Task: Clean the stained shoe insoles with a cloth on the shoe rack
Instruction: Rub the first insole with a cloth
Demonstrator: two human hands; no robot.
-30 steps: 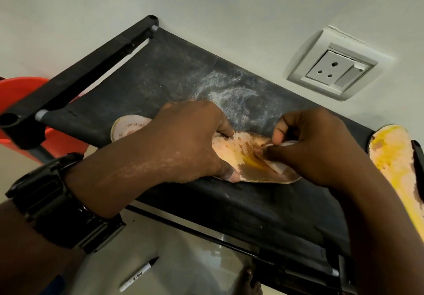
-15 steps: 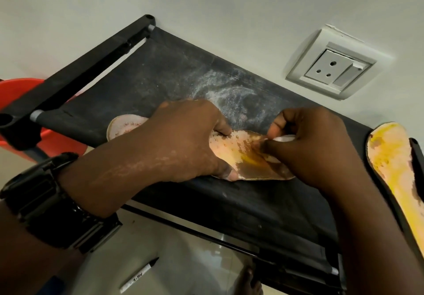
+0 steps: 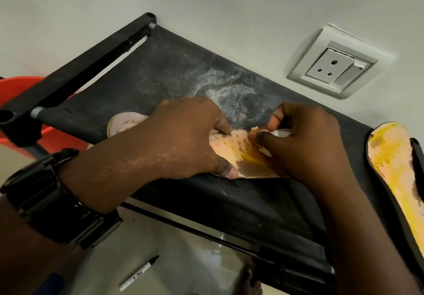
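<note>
A red tub (image 3: 20, 90) is seen at nine o'clock in the view, partly hidden behind the frame of the black shoe rack (image 3: 165, 74). A black watch (image 3: 52, 193) is worn on the left wrist at eight o'clock, and a marker pen (image 3: 138, 274) is seen lying on the floor at about six o'clock. Near the centre, the left hand (image 3: 183, 138) is laid on the stained insole (image 3: 238, 150) with its fingers spread and fairly straight and nothing gripped. The insole is pressed against the rack's fabric shelf, and the thumb tip is set on its near edge. The insole's heel end is seen at the hand's nine o'clock side. A pale powdery smear (image 3: 229, 95) is seen on the fabric at twelve o'clock from the insole. The toe half is covered by the right hand (image 3: 307, 143), whose fingers are curled and pinched round a small white cloth (image 3: 282, 132). The cloth appears to be pressed on the brown and yellow stain, though the contact is largely hidden. A wall socket (image 3: 332, 67) is mounted at one o'clock. A second insole (image 3: 394, 164), smeared yellow, is laid at the rack's right end at three o'clock, well apart from the hands.
</note>
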